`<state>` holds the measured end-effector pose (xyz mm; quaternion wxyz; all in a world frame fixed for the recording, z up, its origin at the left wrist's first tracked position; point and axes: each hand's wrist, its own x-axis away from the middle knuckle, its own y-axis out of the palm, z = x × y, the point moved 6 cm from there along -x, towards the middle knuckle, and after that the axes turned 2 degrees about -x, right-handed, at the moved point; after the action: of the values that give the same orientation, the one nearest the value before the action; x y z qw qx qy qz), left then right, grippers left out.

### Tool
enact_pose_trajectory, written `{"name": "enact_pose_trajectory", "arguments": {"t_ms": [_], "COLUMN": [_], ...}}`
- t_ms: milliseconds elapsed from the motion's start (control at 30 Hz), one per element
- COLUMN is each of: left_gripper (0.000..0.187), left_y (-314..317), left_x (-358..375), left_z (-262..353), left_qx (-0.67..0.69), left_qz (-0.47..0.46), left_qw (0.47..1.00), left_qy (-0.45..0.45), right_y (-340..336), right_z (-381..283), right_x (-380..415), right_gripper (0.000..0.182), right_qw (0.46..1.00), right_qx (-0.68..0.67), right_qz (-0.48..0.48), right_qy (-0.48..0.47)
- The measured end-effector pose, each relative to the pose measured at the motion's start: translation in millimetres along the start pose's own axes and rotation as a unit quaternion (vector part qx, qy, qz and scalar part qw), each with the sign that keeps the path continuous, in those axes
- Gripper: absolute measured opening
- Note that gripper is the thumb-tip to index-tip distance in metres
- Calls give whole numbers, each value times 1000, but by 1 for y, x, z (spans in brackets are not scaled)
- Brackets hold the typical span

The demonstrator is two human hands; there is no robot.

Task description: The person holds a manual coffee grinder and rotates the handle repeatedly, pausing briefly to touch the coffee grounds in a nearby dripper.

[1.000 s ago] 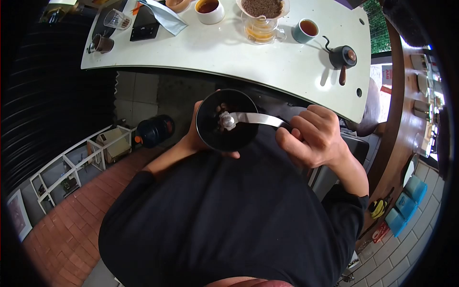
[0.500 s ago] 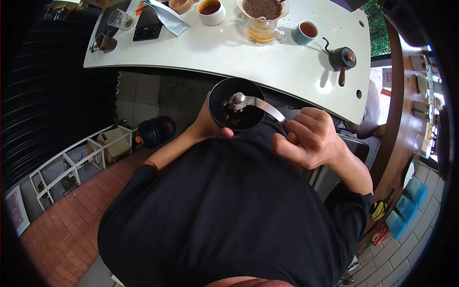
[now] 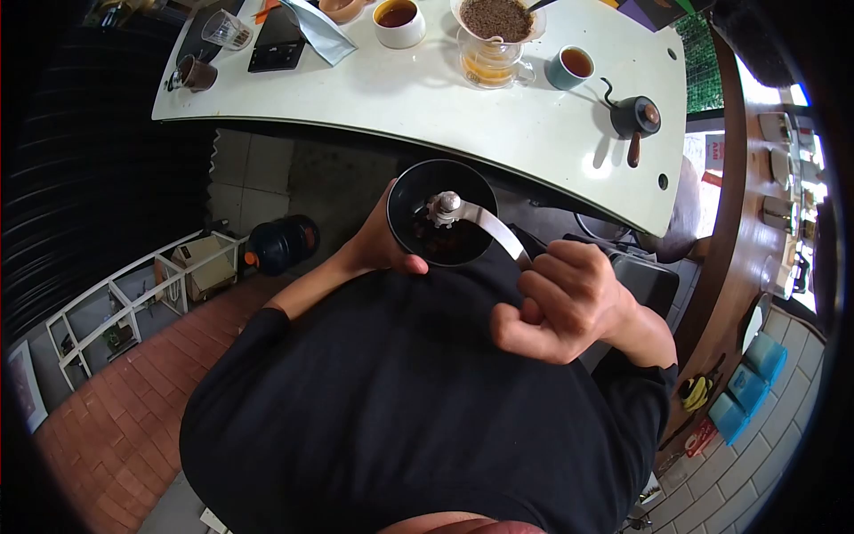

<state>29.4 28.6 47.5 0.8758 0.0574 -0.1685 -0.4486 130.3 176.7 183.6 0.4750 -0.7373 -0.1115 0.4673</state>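
A hand coffee grinder (image 3: 418,198) with a wide black hopper is held just in front of my chest, below the table's near edge. My left hand (image 3: 377,233) is wrapped round its side, the thumb showing at the near rim. Dark coffee beans (image 3: 438,241) lie inside the hopper, partly in shadow. From the hub at its centre a curved silver crank (image 3: 492,224) reaches out to the right. My right hand (image 3: 571,301) is closed at the crank's outer end, and its fingers hide the knob.
On the white table (image 3: 356,107) stand a dripper of wet grounds (image 3: 495,20) over a glass server (image 3: 489,69), a teal cup (image 3: 567,69), a black kettle (image 3: 633,116), a white cup (image 3: 398,32), a black scale (image 3: 275,55) and a foil bag (image 3: 327,37). A large bottle (image 3: 283,245) lies on the floor.
The grinder and both hands sit lower in view, my right hand most of all. The crank has swung slightly downward at its outer end. The view has shifted a little.
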Motion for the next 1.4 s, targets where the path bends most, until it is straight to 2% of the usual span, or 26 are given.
{"name": "enact_pose_trajectory", "arguments": {"t_ms": [200, 467, 533, 567, 633, 667, 700, 733, 767, 800, 833, 900, 933, 1033, 1100, 1200, 1400], "left_gripper": [129, 130, 130, 129, 128, 110, 92, 92, 107, 122, 122, 119, 119, 117, 116, 115, 116], "left_y": [-7, -9, -13, -16, -26, -28, -23, -19, -19, -19, -18, -20, -19, -12, -4, -6, -4], "left_x": [8, 10, 5, -3, -8, -8, -9, -10, -13, -12, -9, -6, -4, -4, -5, 0, 12], "left_z": [-4, -5, -7, -11, -16, -11, -2, 2, 0, -3, -12, -25, -28, -23, -15, -13, -10], "left_qx": [-19, -13, -5, 0, 6, -75, -156, -155, -140, -124, -123, -52, -51, 5, 35, -40, -27], "left_qz": [14, -9, -5, -15, -22, -63, -106, -107, -61, -14, -13, 21, 21, 38, 8, -7, 28], "left_qw": [1000, 1000, 1000, 1000, 1000, 995, 979, 979, 988, 991, 991, 998, 998, 999, 999, 999, 998], "left_qy": [-4, -15, -16, -13, -9, 33, 72, 72, 8, -56, -58, -7, -10, -1, -26, -9, -48], "right_y": [-5, -6, -7, -6, -4, -4, -5, -5, -2, 1, 3, 2, 3, 6, 7, 3, -6], "right_z": [-6, -11, 1, 11, 21, 23, 29, 34, 38, 40, 41, 32, 29, 25, 16, 4, -7], "right_x": [-12, -17, -12, -7, 1, 0, 1, 3, 8, 7, 7, 0, 0, 0, -1, -8, -24], "right_gripper": [20, 17, 16, 14, 18, 18, 22, 25, 30, 29, 28, 22, 17, 15, 17, 19, 18], "right_qw": [999, 990, 986, 982, 988, 988, 979, 966, 966, 967, 967, 976, 979, 984, 988, 990, 986], "right_qx": [-36, -113, -140, -163, -129, -128, -158, -188, -186, -189, -191, -180, -168, -155, -139, -129, -142], "right_qz": [28, 77, 86, 92, 47, 46, 61, 75, 65, 53, 42, 33, 35, 23, 61, 59, 80], "right_qy": [-4, -24, -7, 35, 76, 73, 115, 158, 168, 164, 160, 120, 110, 83, 39, 9, -25]}}
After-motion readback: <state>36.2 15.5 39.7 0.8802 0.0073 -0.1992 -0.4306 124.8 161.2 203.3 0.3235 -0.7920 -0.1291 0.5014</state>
